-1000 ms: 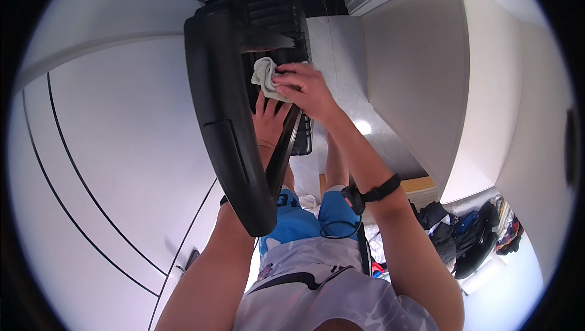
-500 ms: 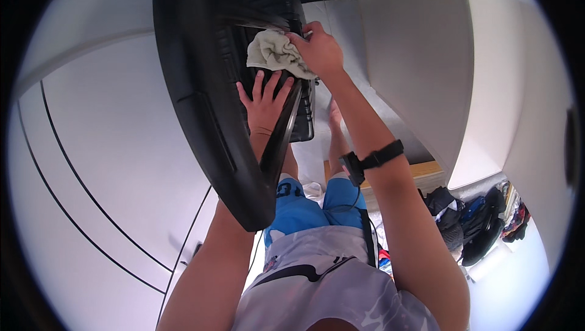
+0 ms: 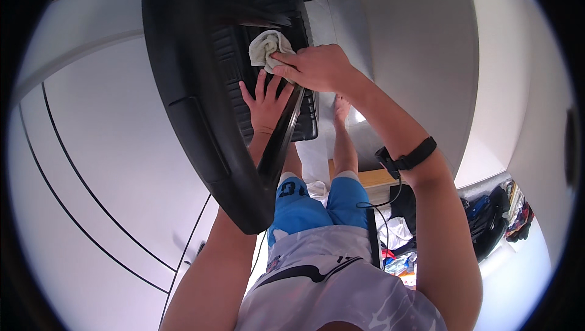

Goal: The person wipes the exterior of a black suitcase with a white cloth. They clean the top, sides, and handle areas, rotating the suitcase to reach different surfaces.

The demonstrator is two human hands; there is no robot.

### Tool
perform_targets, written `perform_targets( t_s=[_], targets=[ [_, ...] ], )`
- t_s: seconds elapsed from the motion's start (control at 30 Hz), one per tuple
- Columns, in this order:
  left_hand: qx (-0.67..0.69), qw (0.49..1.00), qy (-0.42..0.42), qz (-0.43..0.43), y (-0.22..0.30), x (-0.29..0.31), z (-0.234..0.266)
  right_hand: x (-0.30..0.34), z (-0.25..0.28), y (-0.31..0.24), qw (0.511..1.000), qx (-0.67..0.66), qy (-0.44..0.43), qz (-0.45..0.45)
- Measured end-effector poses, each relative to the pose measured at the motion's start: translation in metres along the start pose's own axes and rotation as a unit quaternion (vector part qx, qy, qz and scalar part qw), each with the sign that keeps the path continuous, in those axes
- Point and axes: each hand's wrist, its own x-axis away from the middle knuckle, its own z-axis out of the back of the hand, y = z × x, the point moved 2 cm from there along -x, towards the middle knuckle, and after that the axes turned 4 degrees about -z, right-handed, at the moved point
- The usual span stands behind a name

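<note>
I have the left hand (image 3: pixel 265 113) spread wide, palm down on the suitcase (image 3: pixel 228 57), gripping nothing; probably braced to steady it. Right hand (image 3: pixel 327 69) is mostly closed, thumb and index pinching the cloth (image 3: pixel 264 47); lower fingers I can't make out. Cloth sits bunched near the suitcase's right edge, just past my left fingertips, likely bunched for a firmer grip. Handle (image 3: pixel 198 102) stands raised over the suitcase's left edge, rods (image 3: pixel 282 142) slanting down to it. Further out: white panel (image 3: pixel 91 179) left, grey cabinet (image 3: pixel 420 57) right, clothes (image 3: pixel 487 218) lower right.
</note>
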Motion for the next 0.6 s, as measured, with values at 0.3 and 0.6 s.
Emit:
perform_targets(
  t_s=[0.3,0.6],
  targets=[
    [-0.028,1.000,-0.003,-0.014,0.008,0.000,0.004,-0.005,-0.014,-0.001,0.990,0.006,0.126,-0.063],
    [0.005,1.000,-0.020,0.012,0.003,0.002,0.003,-0.051,0.008,-0.014,0.993,-0.073,0.045,-0.084]
  ],
)
